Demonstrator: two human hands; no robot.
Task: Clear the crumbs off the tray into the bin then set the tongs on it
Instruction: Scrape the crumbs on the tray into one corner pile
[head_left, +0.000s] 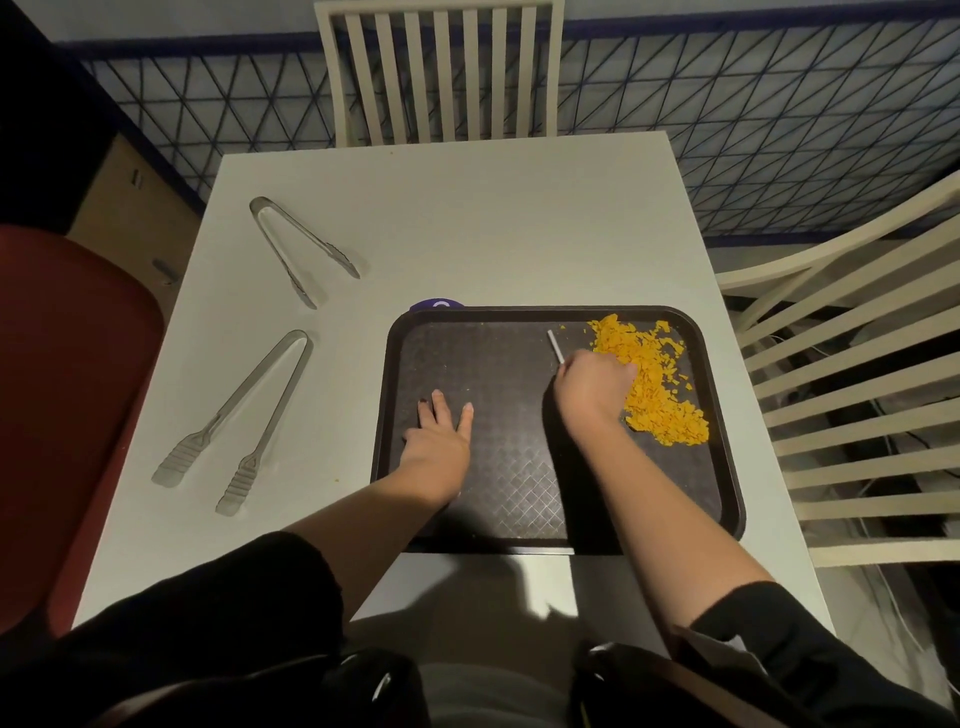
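A dark textured tray (498, 488) lies on the white table (467, 218), toward its right front. Orange crumbs (654, 384) are heaped along the tray's right side. My right hand (592, 389) grips a thin white tool (555, 345) just left of the crumb heap and touches its edge. My left hand (441, 436) rests flat on the tray's left half, fingers straight. Two metal tongs lie on the table left of the tray: narrow tongs (301, 249) farther back and flat-tipped tongs (239, 421) nearer. No bin is in view.
A purple object (436, 304) peeks out behind the tray's far edge. White slatted chairs stand at the table's far side (441, 67) and right side (852, 384). A red seat (67, 395) is at the left. A cardboard box (135, 208) sits on the floor.
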